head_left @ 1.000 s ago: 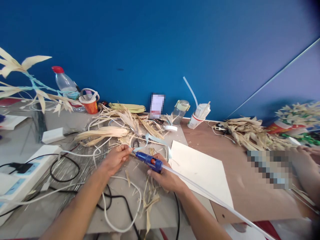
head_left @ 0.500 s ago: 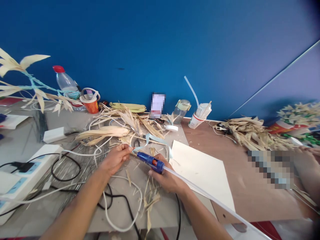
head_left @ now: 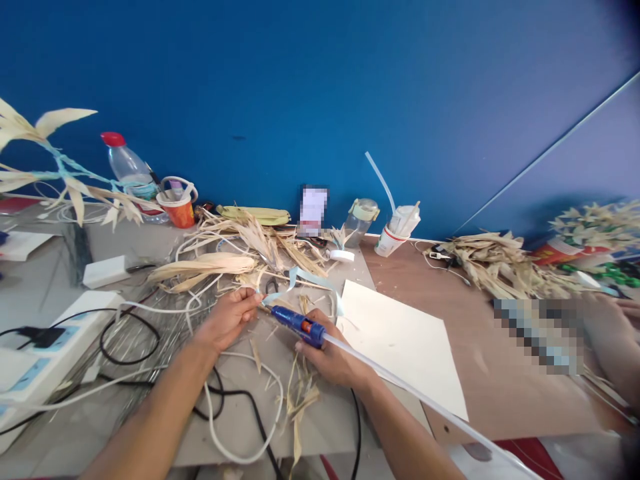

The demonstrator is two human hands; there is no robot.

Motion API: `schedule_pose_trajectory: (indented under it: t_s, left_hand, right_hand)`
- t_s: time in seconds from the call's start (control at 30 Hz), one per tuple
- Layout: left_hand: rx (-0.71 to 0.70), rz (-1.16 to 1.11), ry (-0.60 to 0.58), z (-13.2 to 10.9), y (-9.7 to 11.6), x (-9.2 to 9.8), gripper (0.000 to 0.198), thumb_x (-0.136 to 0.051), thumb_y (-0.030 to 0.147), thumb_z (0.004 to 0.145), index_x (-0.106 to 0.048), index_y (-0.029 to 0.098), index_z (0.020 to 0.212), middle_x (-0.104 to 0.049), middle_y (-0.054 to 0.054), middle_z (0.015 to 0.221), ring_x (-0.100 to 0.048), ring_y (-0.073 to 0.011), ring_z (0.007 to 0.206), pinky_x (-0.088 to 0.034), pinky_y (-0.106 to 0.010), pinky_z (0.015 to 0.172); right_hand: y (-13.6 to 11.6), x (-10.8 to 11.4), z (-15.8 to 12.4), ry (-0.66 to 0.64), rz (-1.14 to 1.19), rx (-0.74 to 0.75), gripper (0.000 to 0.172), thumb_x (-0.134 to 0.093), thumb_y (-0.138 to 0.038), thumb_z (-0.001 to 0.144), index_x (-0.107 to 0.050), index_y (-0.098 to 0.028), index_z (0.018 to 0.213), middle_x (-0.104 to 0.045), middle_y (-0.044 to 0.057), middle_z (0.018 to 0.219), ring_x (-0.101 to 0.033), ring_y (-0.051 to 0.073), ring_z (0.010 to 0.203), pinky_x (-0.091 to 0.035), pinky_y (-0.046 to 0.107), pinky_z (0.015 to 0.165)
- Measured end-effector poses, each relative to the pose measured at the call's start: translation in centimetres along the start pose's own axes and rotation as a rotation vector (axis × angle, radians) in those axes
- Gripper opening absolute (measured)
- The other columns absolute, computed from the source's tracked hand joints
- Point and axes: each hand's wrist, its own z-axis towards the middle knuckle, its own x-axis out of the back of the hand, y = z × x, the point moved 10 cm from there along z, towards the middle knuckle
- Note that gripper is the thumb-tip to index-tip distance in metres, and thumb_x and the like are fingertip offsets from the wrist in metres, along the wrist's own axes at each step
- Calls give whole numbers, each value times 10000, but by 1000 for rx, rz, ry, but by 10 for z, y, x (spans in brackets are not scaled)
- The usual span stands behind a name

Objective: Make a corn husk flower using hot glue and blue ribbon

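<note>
A blue glue gun (head_left: 295,325) is held in my right hand (head_left: 330,353), with a long clear glue stick (head_left: 395,381) coming out of its back end. Its nozzle points left, close to the fingertips of my left hand (head_left: 233,319). My left hand is closed in a pinch on the end of a light blue ribbon (head_left: 292,277), which loops up and to the right towards a white sheet (head_left: 405,347). Anything else between those fingertips is too small to tell. Dry corn husks (head_left: 205,267) lie just beyond both hands.
A white power strip (head_left: 45,353) and looping cables are at the left. Along the blue wall stand a bottle (head_left: 127,170), an orange cup (head_left: 179,212), a jar (head_left: 361,220) and a white cup (head_left: 393,240). Another person's hand (head_left: 607,333) is at the right edge.
The view has shifted very slightly. The glue gun's nozzle sits a little nearer my left fingertips; both hands keep their hold.
</note>
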Motion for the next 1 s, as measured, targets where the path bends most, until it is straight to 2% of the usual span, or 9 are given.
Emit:
schedule_pose_trajectory:
  t_s: [0.5,0.6,0.7,0.8,0.9,1.0]
  left_hand:
    - [17,-33,-8,-1,0,-2,338,-826,317,579,-542,141,632,-390,98,402,-285,-22,395,-265,-165,447]
    - [19,-42,-9,-1,1,-1,331,-823,309,585,-541,142,628,-383,98,403,-299,-22,396,-284,-161,452]
    - [15,-70,-2,-1,1,-1,337,-834,293,567,-539,140,620,-395,96,423,-308,-16,392,-296,-158,450]
    - [14,-97,0,-1,2,-1,334,-841,279,552,-549,134,625,-421,91,453,-313,-8,388,-300,-156,443]
    - [14,-114,4,-1,1,-2,332,-845,267,544,-552,130,621,-421,92,452,-315,-6,378,-299,-156,433]
    - [8,-136,11,-1,2,-3,342,-853,253,521,-553,124,621,-443,89,475,-317,1,375,-298,-156,426]
  right_hand:
    - [2,-2,3,-1,-8,10,120,-591,-163,735,-476,-199,729,-461,-6,770,-502,162,770,-411,301,741]
    - [1,5,1,19,45,-11,109,-598,-176,721,-506,-200,776,-486,-3,788,-509,163,757,-413,298,722]
    - [3,11,-3,30,131,-14,185,-626,-227,718,-544,-204,882,-528,5,830,-510,168,756,-413,298,705]
    - [22,22,-9,90,265,-113,238,-649,-314,735,-563,-198,925,-540,-4,764,-482,144,669,-400,268,620]
    - [52,41,-18,216,498,-276,275,-641,-417,756,-578,-167,853,-498,-25,602,-411,103,528,-316,223,487]
    - [79,61,-30,348,790,-421,345,-658,-492,726,-570,-159,750,-480,-27,499,-392,92,458,-280,211,433]
